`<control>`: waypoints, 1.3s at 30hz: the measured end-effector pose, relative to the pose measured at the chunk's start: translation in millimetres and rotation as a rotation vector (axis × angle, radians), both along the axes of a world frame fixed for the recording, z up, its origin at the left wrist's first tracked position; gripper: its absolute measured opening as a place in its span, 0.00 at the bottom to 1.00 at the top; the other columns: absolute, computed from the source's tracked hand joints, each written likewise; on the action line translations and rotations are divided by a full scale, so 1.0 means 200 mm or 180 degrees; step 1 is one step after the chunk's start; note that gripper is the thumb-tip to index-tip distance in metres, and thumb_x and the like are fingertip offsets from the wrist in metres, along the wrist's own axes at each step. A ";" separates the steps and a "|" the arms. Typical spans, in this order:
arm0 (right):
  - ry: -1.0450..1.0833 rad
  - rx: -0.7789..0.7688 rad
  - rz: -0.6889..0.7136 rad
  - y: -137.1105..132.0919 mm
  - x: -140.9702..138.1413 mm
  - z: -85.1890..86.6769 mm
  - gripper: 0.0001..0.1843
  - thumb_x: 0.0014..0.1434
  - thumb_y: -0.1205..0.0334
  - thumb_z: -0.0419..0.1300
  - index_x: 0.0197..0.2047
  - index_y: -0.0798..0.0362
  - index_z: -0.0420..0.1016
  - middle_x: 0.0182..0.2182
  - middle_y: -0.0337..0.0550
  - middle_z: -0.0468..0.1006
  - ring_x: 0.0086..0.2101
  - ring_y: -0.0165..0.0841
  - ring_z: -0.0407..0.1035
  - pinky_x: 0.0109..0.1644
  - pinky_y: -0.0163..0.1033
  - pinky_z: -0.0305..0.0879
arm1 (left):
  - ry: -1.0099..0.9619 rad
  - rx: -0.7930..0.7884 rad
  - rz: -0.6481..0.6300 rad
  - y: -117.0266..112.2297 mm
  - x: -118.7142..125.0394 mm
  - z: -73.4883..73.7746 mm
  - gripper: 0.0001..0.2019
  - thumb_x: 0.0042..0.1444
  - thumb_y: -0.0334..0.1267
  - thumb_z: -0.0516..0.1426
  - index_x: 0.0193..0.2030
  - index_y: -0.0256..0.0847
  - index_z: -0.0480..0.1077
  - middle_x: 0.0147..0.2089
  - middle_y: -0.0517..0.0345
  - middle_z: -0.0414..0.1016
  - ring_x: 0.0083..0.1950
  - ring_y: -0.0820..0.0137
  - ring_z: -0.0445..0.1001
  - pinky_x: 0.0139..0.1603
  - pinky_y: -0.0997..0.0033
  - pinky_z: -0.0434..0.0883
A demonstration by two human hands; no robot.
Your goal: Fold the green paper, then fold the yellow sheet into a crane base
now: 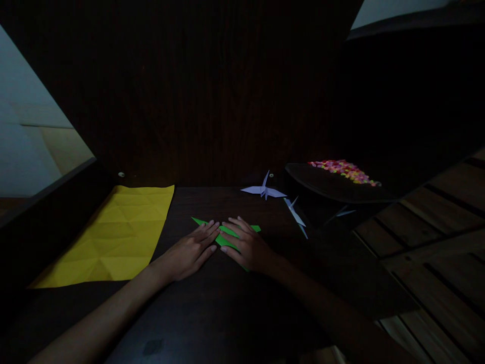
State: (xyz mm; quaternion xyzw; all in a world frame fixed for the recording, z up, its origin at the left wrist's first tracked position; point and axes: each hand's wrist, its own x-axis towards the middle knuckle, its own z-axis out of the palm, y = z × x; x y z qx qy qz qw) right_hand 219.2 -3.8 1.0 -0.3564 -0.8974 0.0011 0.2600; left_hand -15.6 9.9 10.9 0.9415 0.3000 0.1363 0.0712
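Observation:
A folded piece of green paper [226, 233] lies flat on the dark table [212, 303]. My left hand [189, 253] rests on its left part with fingers stretched flat. My right hand [248, 247] presses on its right part, fingers also flat and slightly spread. Both hands touch the paper and cover most of its middle; only its pointed left tip and upper right corner show.
A creased yellow sheet [113, 235] lies at the left. A pale folded paper crane [264, 190] sits behind the hands, another pale folded piece [296, 215] to its right. A dark tray [333, 184] holds several small colourful bits [343, 169]. Wooden floor slats [435, 222] are at right.

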 end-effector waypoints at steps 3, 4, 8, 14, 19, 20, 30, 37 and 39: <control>0.0005 -0.0038 -0.0022 0.00 0.00 0.00 0.19 0.67 0.56 0.58 0.57 0.55 0.76 0.59 0.54 0.73 0.63 0.46 0.62 0.68 0.60 0.56 | -0.0030 -0.0039 0.0000 0.00 0.00 0.01 0.24 0.72 0.41 0.46 0.71 0.38 0.56 0.72 0.44 0.57 0.74 0.60 0.53 0.71 0.50 0.60; 0.0014 -0.0040 -0.0024 0.00 0.00 0.00 0.19 0.67 0.56 0.58 0.57 0.55 0.76 0.59 0.54 0.73 0.62 0.47 0.62 0.68 0.59 0.56 | -0.0032 -0.0031 0.0005 0.00 0.00 0.01 0.24 0.72 0.41 0.46 0.71 0.37 0.57 0.72 0.43 0.58 0.74 0.59 0.53 0.71 0.49 0.60; 0.0057 -0.0021 -0.0052 0.00 0.00 0.00 0.18 0.67 0.56 0.57 0.56 0.55 0.76 0.59 0.54 0.73 0.62 0.47 0.62 0.67 0.60 0.57 | 0.0002 0.0044 0.0024 0.01 0.01 0.01 0.24 0.72 0.42 0.46 0.70 0.36 0.59 0.71 0.42 0.60 0.73 0.59 0.56 0.71 0.50 0.61; 0.0059 -0.0004 -0.0128 0.00 0.00 -0.01 0.16 0.67 0.57 0.58 0.53 0.54 0.78 0.58 0.54 0.74 0.62 0.47 0.62 0.66 0.60 0.59 | 0.0022 0.0086 0.0105 0.01 0.01 0.01 0.23 0.72 0.43 0.46 0.68 0.35 0.61 0.69 0.42 0.64 0.72 0.59 0.59 0.70 0.50 0.61; 0.0104 0.0024 -0.0129 0.00 0.01 -0.01 0.15 0.67 0.58 0.57 0.51 0.55 0.80 0.57 0.53 0.75 0.61 0.47 0.63 0.66 0.60 0.58 | 0.0075 0.0168 0.0191 0.04 0.00 -0.01 0.24 0.72 0.45 0.44 0.67 0.33 0.63 0.68 0.42 0.65 0.71 0.59 0.61 0.70 0.53 0.62; 0.0111 0.0028 -0.0128 0.00 0.01 -0.01 0.15 0.67 0.58 0.57 0.51 0.54 0.80 0.57 0.53 0.75 0.61 0.47 0.63 0.66 0.60 0.58 | 0.0109 0.0180 0.0207 0.04 -0.01 -0.01 0.24 0.72 0.45 0.44 0.67 0.33 0.63 0.68 0.42 0.65 0.71 0.60 0.60 0.70 0.54 0.62; 0.0147 0.0033 -0.0166 0.00 0.01 -0.01 0.13 0.65 0.59 0.59 0.48 0.54 0.81 0.58 0.54 0.75 0.62 0.47 0.62 0.66 0.61 0.58 | 0.0225 0.0180 0.0371 0.09 -0.06 -0.01 0.26 0.72 0.47 0.43 0.66 0.32 0.65 0.67 0.42 0.67 0.70 0.61 0.62 0.70 0.56 0.61; 0.0128 0.0055 -0.0194 0.00 0.01 -0.01 0.12 0.66 0.59 0.59 0.46 0.52 0.82 0.56 0.51 0.76 0.61 0.46 0.63 0.66 0.62 0.57 | 0.0148 0.0246 0.0419 0.09 -0.07 -0.02 0.25 0.72 0.47 0.43 0.66 0.34 0.66 0.66 0.42 0.68 0.69 0.59 0.63 0.70 0.51 0.60; 0.0138 0.0053 -0.0219 0.00 0.01 -0.01 0.12 0.66 0.58 0.59 0.45 0.51 0.82 0.56 0.51 0.76 0.61 0.46 0.63 0.66 0.62 0.57 | 0.0224 0.0283 0.0477 0.10 -0.08 -0.02 0.26 0.72 0.47 0.43 0.65 0.32 0.66 0.66 0.41 0.68 0.69 0.58 0.64 0.70 0.50 0.60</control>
